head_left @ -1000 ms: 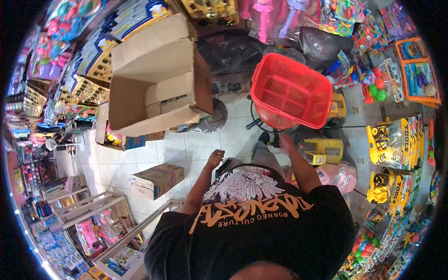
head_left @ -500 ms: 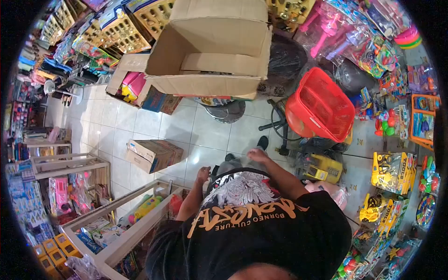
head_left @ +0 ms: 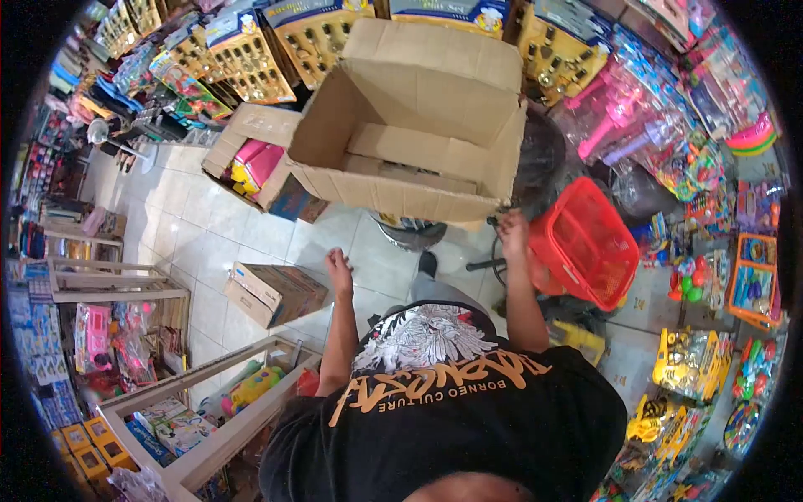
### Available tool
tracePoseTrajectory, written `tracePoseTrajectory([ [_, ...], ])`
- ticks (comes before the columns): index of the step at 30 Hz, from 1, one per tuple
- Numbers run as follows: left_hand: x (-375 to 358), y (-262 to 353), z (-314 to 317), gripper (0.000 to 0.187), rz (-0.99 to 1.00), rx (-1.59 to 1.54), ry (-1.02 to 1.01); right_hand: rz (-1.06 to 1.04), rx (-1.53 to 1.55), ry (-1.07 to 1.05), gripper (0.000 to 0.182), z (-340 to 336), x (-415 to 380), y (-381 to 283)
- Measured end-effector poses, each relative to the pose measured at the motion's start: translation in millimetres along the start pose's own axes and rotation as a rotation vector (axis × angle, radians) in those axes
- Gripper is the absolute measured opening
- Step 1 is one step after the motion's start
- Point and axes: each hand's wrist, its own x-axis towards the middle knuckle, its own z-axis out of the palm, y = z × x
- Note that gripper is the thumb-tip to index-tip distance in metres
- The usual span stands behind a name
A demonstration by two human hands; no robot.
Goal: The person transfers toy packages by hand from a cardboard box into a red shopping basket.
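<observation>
Large open cardboard box (head_left: 418,142) sits at twelve o'clock. Right hand (head_left: 512,226) touches its lower right edge, grip unclear; left hand (head_left: 338,266), fingers loosely curled, hangs empty over bare floor tiles (head_left: 209,243) at ten o'clock.

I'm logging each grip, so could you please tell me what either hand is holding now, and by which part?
Nothing is clearly held. The left hand is empty in the air. The right hand reaches the near right corner of the big open cardboard box; a closed grip cannot be told.

Basket (head_left: 585,247) right of open carton (head_left: 418,151)
</observation>
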Motion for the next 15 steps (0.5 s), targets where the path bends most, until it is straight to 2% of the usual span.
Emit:
tracePoseTrajectory([
  [3, 26, 85, 33, 0.051, 0.246, -0.058, 0.15, -0.203, 0.04, 0.067, 0.031, 45, 44, -64],
  [4, 42, 102, 42, 0.051, 0.429, -0.094, 0.176, -0.242, 0.031, 0.089, 0.033, 59, 58, -84],
  [6, 57, 142, 57, 0.053, 0.461, -0.136, 0.21, -0.313, -0.033, -0.002, 0.037, 85, 76, -120],
  [8, 68, 171, 70, 0.057, 0.64, -0.12, 0.298, -0.361, -0.112, -0.073, 0.041, 108, 100, -143],
  [12, 66, 207, 93, 0.061, 0.616, -0.079, 0.341, -0.455, -0.356, -0.282, 0.053, 150, 112, -182],
  [14, 62, 213, 100, 0.067, 0.568, -0.224, 0.159, -0.421, -0.429, -0.394, 0.056, 155, 131, -191],
  [15, 75, 201, 96, 0.073, 0.555, -0.24, 0.188, -0.418, -0.481, -0.433, 0.056, 163, 131, -196],
])
